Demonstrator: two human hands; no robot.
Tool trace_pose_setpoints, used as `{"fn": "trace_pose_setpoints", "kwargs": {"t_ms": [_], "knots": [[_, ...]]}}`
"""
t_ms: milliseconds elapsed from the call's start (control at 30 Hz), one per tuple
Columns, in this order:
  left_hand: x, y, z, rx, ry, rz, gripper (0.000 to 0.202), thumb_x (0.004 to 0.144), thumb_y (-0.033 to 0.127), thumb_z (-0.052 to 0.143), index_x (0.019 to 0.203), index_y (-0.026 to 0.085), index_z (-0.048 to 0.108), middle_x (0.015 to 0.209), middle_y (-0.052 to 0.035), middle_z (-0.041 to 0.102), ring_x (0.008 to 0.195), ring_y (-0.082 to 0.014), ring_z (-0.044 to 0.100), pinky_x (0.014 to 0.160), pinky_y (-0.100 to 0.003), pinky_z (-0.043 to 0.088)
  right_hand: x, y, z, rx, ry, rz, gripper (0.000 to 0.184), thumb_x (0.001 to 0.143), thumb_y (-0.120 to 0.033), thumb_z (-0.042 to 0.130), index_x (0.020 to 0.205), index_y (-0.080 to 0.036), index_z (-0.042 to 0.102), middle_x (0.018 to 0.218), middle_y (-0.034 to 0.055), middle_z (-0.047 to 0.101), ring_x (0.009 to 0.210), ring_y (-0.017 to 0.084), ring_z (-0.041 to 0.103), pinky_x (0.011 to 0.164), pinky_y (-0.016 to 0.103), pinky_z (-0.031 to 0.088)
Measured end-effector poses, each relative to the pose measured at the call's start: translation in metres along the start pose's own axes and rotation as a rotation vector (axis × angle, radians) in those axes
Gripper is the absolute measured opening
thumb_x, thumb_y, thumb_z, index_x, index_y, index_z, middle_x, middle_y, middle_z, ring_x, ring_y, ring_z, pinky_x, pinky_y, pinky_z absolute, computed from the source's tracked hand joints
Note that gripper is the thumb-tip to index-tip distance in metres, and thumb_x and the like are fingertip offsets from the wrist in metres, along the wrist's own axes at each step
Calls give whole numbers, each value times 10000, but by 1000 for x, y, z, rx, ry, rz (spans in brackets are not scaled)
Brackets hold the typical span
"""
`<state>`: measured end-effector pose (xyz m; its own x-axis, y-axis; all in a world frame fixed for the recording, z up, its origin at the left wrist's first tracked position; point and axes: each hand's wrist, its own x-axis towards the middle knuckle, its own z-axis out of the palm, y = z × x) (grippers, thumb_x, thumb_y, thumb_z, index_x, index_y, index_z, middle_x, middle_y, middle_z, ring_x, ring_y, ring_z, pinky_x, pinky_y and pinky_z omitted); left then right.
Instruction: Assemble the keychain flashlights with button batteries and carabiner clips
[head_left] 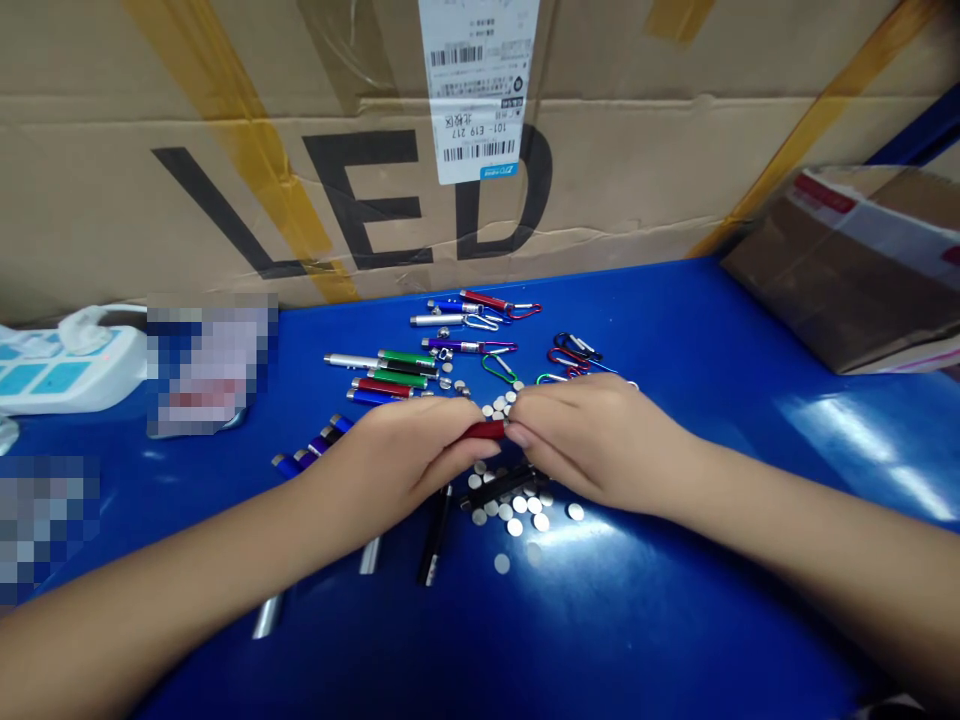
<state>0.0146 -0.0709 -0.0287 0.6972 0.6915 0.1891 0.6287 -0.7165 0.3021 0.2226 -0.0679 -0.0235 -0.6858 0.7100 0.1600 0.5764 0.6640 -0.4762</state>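
A red mini flashlight [486, 430] is gripped in my left hand [424, 440], its body pointing to the right. My right hand [600, 435] is closed at the flashlight's right end, fingertips pressed to it; that end is partly hidden. Below and between the hands lie several silver button cells [514, 527] and a black flashlight tube [499, 488]. More cells show just behind my fingers. Another black tube [435, 545] rests on the blue table under my left wrist. Silver tubes [266, 615] stick out from beneath my left forearm.
Keychain flashlights with carabiners [480, 305] and coloured tubes [390, 372] lie in rows on the blue table [637, 640]. Loose carabiners [574, 350] sit behind my right hand. A large cardboard box [615, 130] walls the back; a smaller box [847, 270] stands right, a power strip [112, 370] left.
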Motion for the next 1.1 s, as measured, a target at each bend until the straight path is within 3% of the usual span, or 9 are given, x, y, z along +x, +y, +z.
{"fn": "trace_pose_setpoints", "kwargs": {"t_ms": [167, 267, 467, 600, 700, 767, 900, 1100], "knots": [[-3, -1, 2, 326, 164, 189, 440, 1002, 376, 294, 718, 165, 555, 591, -15, 562, 541, -149, 491, 528, -263, 279, -1, -8, -2, 693, -261, 299, 504, 992, -396, 212, 561, -208, 395, 491, -37, 422, 487, 103, 407, 543, 261, 355], [-3, -2, 2, 395, 196, 252, 425, 1003, 352, 298, 745, 156, 572, 566, -14, 555, 522, -156, 490, 516, -271, 262, -1, -9, -3, 773, -313, 315, 540, 988, -442, 232, 534, -203, 398, 472, -42, 410, 476, 99, 395, 552, 260, 374], [-2, -2, 5, 220, 120, 55, 439, 1003, 382, 267, 788, 155, 574, 672, -27, 642, 599, -167, 606, 552, -258, 400, 2, 7, -18, 324, -65, 199, 404, 948, -451, 384, 675, -183, 514, 587, -36, 496, 563, 98, 448, 556, 240, 332], [-3, -1, 2, 110, 134, -34, 428, 1003, 386, 250, 878, 157, 590, 797, -41, 694, 692, -165, 658, 609, -249, 464, 0, 27, -37, 117, -19, 204, 316, 924, -457, 440, 835, -189, 582, 676, -22, 580, 592, 106, 502, 557, 235, 341], [-5, -1, 1, 44, 131, -72, 364, 997, 356, 280, 955, 161, 584, 871, -46, 707, 744, -166, 673, 631, -246, 486, -2, 45, -44, -283, 64, 269, 232, 913, -358, 463, 891, -192, 624, 777, 24, 637, 675, 143, 548, 613, 264, 355], [-6, -2, 2, -9, 153, -117, 308, 989, 325, 301, 1055, 162, 554, 905, -44, 705, 753, -157, 675, 638, -243, 494, -3, 54, -46, -398, 35, 331, 181, 883, -316, 500, 902, -193, 632, 804, 34, 650, 701, 157, 562, 622, 272, 366], [-8, -4, 6, -102, 162, -164, 309, 982, 289, 306, 1225, 176, 459, 928, -36, 694, 697, -130, 659, 609, -235, 498, -4, 57, -43, -357, -109, 341, 147, 850, -276, 530, 865, -191, 649, 823, 36, 661, 710, 151, 570, 635, 270, 393], [-10, -6, 9, -116, 155, -126, 270, 972, 288, 338, 1184, 198, 480, 997, -34, 691, 824, -152, 681, 696, -254, 523, -6, 55, -36, -383, -203, 333, 166, 849, -230, 537, 904, -181, 686, 897, 60, 668, 786, 177, 594, 688, 294, 426]]}}
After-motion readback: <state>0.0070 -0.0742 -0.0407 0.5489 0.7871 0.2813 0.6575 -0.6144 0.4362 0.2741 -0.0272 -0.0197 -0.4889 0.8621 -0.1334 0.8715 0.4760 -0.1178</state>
